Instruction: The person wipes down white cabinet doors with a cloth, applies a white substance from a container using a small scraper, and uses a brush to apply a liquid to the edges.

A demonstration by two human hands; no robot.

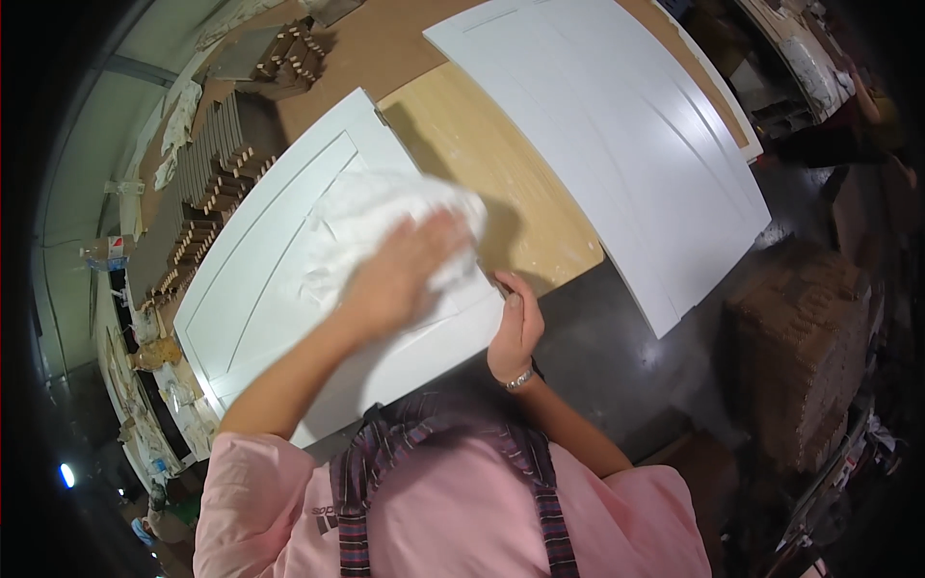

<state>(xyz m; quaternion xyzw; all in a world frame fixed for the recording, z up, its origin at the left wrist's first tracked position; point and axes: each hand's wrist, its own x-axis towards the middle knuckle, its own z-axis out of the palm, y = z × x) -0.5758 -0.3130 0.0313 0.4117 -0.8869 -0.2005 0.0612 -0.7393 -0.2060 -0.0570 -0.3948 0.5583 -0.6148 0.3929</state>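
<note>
A white panel (252, 275) with grooved lines, like a cabinet door, lies tilted in front of me. On its face is a bunched white cloth (361, 207). My left hand (409, 265), slightly blurred, presses down on this cloth, its fingers over the top. The panel's right edge is in the grip of my right hand (517, 328), whose thumb and fingers wrap around it; part of the fingers is hidden. Some of the panel's middle is covered by the cloth and my left arm.
A second white panel (617, 125) lies to the right, across a pale wooden board (491, 154). Stacked brown boards with pale pegs (207, 183) stand at the left. A brown stack (805, 347) rises from the floor at the right. Part of a person (853, 125) shows at the far right.
</note>
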